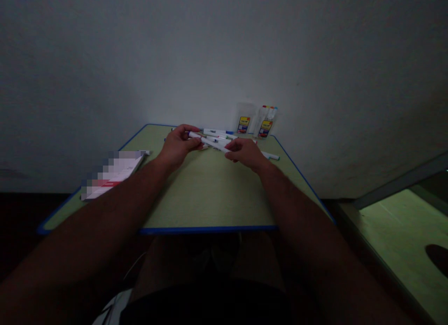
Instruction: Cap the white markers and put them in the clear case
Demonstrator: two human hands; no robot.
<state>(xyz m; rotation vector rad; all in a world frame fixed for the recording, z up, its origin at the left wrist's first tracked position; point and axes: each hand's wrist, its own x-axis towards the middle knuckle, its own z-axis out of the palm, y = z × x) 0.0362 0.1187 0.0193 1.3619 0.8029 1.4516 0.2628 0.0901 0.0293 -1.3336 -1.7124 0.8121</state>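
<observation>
Pale-green, blue-edged table [210, 199] against a plain grey wall [196, 54], left hand [180, 143] and right hand [245, 152] pinching a slim white purple-ended marker [214, 145] between them, loose white pens [215, 131] beyond, clear plastic cases [244, 124] behind.

A pale-green tabletop [210, 194] with blue edging has a plain greyish wall [210, 54] rising behind it. Dark floor [21, 231] lies left of the tabletop; well to its right, a lighter yellow-green floor [392, 222] catches more light. Around the tabletop, it is dim.
</observation>
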